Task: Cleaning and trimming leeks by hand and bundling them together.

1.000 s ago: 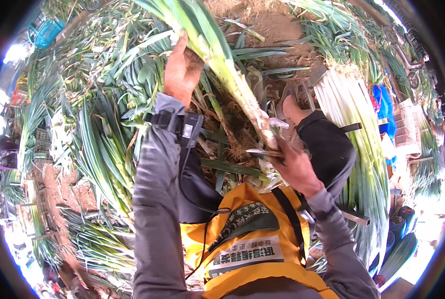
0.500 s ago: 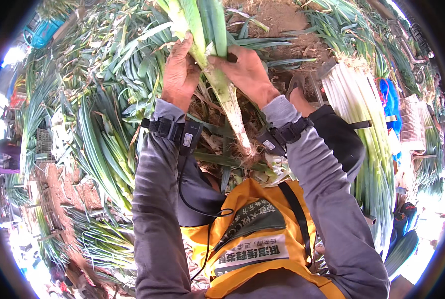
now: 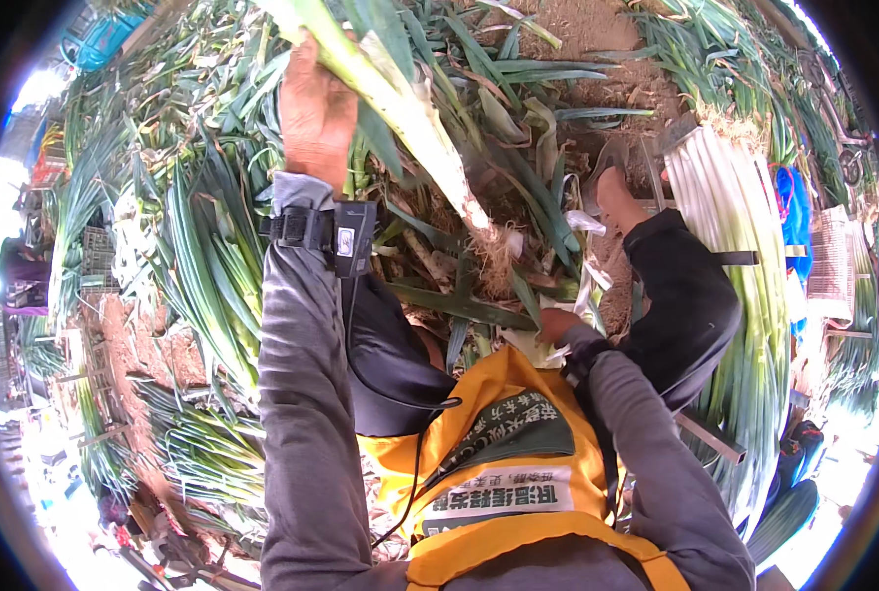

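One leek up in the left hand, right hand down low

So the left arm's stretched forward, left hand wrapped around the stalk of one leek. Right arm's bent inward, right hand down by the one yellow apron; can't tell if it's gripping anything. Leek's in front of the body, above the loose leaves, long axis slanting: roots lower right, greens upper left. One neat leek bundle sits off to the right.

Right grip now off leek
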